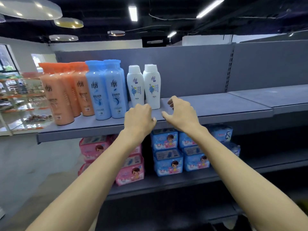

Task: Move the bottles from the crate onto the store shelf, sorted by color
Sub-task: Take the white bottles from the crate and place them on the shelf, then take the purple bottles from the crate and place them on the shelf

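Two white bottles [144, 85] stand rightmost on the store shelf [216, 105], beside blue bottles [106, 90] and orange bottles [66, 92], grouped by color. We see our left hand [139, 119] loosely curled, right hand [181, 112] spread, both empty, just before the white pair. No crate visible.

Orange bottles [66, 92], blue bottles [106, 90], white bottles [144, 85], grey shelf [216, 105].

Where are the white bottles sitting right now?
In the head view, the two white bottles stand upright on the top shelf, just right of the blue bottles and just behind the person's left hand.
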The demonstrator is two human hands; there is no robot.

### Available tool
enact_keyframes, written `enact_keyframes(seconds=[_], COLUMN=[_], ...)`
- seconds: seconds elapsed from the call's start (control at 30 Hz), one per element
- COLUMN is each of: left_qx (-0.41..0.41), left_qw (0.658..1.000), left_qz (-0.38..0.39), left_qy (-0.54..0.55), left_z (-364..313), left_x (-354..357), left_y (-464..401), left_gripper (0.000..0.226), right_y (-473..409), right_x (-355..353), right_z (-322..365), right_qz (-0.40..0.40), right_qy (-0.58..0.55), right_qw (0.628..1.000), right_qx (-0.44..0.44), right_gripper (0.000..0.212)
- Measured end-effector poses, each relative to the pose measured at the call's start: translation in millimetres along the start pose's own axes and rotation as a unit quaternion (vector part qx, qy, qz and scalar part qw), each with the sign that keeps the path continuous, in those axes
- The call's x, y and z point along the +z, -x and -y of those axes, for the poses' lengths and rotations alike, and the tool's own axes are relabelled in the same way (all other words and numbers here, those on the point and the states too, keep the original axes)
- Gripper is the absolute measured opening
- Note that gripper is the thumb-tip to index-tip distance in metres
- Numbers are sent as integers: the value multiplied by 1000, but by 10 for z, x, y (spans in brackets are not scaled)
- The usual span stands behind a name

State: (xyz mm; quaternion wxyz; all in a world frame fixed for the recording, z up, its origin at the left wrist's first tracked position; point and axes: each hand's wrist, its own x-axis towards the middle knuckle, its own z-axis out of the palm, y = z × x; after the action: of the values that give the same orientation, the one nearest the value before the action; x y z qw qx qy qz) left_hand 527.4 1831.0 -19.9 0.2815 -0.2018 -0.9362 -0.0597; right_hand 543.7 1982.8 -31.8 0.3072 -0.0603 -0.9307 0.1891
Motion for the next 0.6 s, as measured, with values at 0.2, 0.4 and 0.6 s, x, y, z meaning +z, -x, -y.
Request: enact_keyframes(seconds=[0.2,0.4,0.6], left_qx=[71,113,122], left_qw=[995,986,972], left_qz=[60,117,194], left_qy=[29,38,56], left_z=[-277,-558,-871], left_x=[338,863,1359], left_y=[405,775,1135], left_gripper=[30,25,33], right_y=[594,1103,1606], right_x=[112,239,497], right_z=[-311,-778,-1318], right_qz=[-6,51,107], right_qy=[47,75,87], right_qw=[999,994,985], right_qx=[-3,54,106], right_gripper=[37,35,35])
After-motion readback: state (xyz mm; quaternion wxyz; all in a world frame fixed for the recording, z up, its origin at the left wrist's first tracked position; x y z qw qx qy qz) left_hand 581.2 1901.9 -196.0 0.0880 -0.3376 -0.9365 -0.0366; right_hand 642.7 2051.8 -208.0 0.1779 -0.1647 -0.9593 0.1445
